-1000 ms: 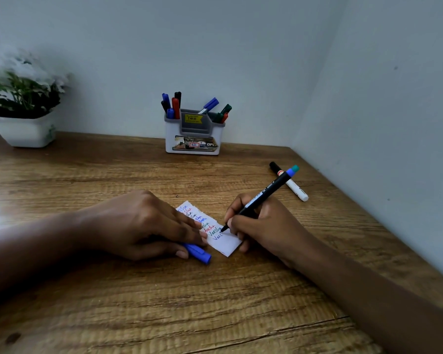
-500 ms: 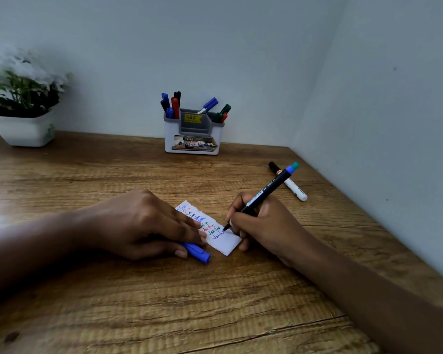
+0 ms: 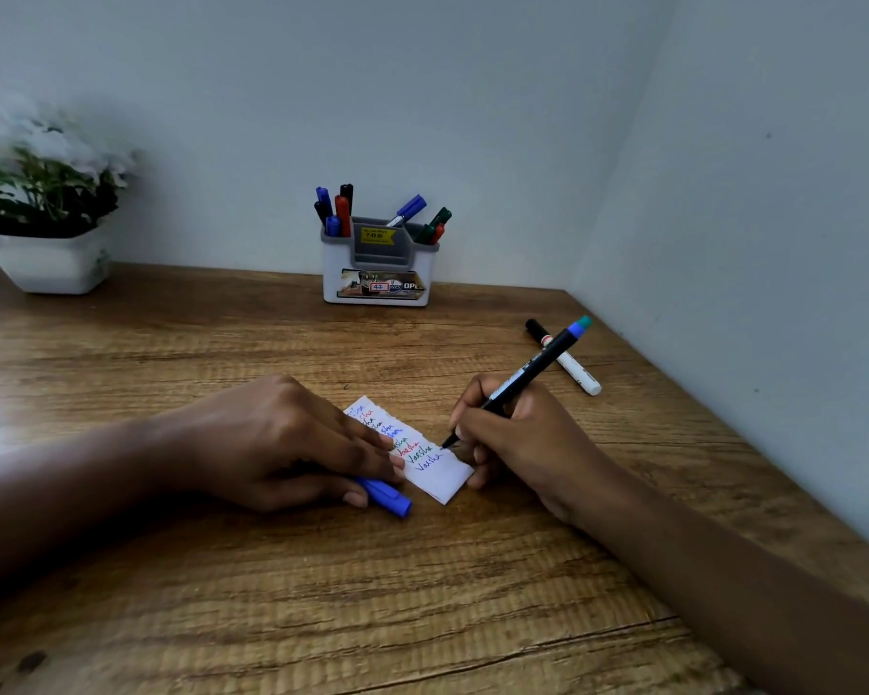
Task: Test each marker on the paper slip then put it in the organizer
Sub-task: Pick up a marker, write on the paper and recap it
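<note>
Holds black marker point(image 3: 533, 366) in right grip point(image 3: 518, 438), closed round the barrel as for writing. Points tip down at right edge of paper slip point(image 3: 437, 476), barrel tilted up and away, so leaves written lines in sight. Uncapped, so probably mid-test. Presses left grip point(image 3: 282, 443) on slip's left side, fingers fairly straight, pinning it to table point(image 3: 422, 619) against sliding under the stroke. Traps blue cap point(image 3: 390, 500) under thumb side of same grip, likely for quick recapping; pinched or merely pressed, cannot tell. Shows several coloured lines on slip, bare patch at near end. Stands organizer point(image 3: 333, 273) at back by wall, well apart from both grips, several markers inside. Leaves white marker point(image 3: 575, 371) lying on table behind right grip, probably next in line.
</note>
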`<state>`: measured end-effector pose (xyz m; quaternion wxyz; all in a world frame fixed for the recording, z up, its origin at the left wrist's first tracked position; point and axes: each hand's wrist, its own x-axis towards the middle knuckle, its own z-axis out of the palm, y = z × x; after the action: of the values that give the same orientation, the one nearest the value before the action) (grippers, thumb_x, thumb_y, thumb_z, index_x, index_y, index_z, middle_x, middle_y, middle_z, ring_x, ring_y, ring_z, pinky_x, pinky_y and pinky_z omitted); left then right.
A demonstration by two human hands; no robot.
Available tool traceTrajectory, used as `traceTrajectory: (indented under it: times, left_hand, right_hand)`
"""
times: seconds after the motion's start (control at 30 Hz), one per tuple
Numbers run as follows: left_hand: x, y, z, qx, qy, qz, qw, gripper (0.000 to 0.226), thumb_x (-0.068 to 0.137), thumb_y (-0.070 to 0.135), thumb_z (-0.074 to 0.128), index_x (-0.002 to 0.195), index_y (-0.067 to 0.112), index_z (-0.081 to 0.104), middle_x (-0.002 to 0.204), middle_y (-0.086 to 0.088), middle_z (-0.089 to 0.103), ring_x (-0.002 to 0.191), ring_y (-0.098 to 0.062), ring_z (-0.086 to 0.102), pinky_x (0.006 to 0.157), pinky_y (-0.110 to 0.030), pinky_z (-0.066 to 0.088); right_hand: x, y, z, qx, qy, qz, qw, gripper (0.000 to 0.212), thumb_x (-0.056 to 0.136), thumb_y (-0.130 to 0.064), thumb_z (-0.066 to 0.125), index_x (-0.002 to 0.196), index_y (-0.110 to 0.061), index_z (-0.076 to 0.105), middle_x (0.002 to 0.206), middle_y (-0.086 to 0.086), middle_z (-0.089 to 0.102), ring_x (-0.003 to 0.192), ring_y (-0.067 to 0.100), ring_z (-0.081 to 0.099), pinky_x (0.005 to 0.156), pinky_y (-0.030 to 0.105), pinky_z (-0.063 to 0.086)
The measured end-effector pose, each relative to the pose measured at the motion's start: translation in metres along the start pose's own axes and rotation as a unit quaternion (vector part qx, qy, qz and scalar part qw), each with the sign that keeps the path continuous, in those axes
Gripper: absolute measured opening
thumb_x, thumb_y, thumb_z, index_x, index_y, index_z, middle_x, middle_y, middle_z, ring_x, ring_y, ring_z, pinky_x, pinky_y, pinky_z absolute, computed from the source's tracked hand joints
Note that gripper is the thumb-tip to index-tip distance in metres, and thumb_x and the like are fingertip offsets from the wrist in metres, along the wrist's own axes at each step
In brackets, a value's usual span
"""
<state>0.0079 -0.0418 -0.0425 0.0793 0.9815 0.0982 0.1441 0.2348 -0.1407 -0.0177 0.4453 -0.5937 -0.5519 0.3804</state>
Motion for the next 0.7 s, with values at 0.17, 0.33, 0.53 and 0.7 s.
traceTrajectory:
  times: [0.17, 0.33, 0.53, 0.7]
  left_hand:
    - [0.007, 0.005, -0.01, -0.017, 0.021, 0.085, 0.996, 0.031, 0.097, 0.036, 0.055, 0.124, 0.022, 0.064, 0.121, 0.01, 0.067, 0.117, -0.003, 0.06, 0.081, -0.032, 0.058]
    - [0.006, 0.007, -0.011, 0.045, 0.124, 0.09, 0.987, 0.03, 0.092, 0.03, 0.06, 0.12, 0.02, 0.067, 0.118, 0.004, 0.069, 0.122, -0.007, 0.057, 0.097, -0.038, 0.051]
    - [0.01, 0.016, -0.016, -0.023, 0.21, 0.009, 0.977, 0.036, 0.093, 0.043, 0.054, 0.119, 0.021, 0.065, 0.112, 0.004, 0.071, 0.103, -0.006, 0.067, 0.081, -0.033, 0.058]
    - [0.012, 0.024, -0.021, -0.068, 0.248, -0.044, 0.966, 0.044, 0.09, 0.06, 0.046, 0.119, 0.031, 0.062, 0.103, 0.024, 0.067, 0.084, 0.001, 0.07, 0.055, -0.017, 0.055]
  right_hand:
    - [0.004, -0.004, -0.013, 0.181, 0.049, 0.032, 0.982, 0.022, 0.086, 0.0, 0.052, 0.069, -0.013, 0.059, 0.06, 0.002, 0.05, 0.049, 0.007, 0.045, 0.039, 0.021, 0.041]
    - [0.003, -0.007, -0.014, 0.154, 0.065, -0.012, 0.986, 0.017, 0.086, -0.002, 0.056, 0.078, -0.016, 0.055, 0.056, -0.003, 0.05, 0.046, 0.006, 0.044, 0.039, 0.02, 0.039]
    - [-0.005, -0.014, -0.016, 0.181, -0.006, -0.107, 0.978, 0.021, 0.087, -0.003, 0.056, 0.079, -0.016, 0.07, 0.069, 0.001, 0.065, 0.062, 0.01, 0.061, 0.045, 0.023, 0.049]
    - [-0.006, -0.016, -0.018, 0.226, -0.031, -0.137, 0.964, 0.026, 0.082, -0.016, 0.048, 0.078, -0.016, 0.075, 0.069, 0.005, 0.067, 0.061, 0.013, 0.064, 0.045, 0.025, 0.052]
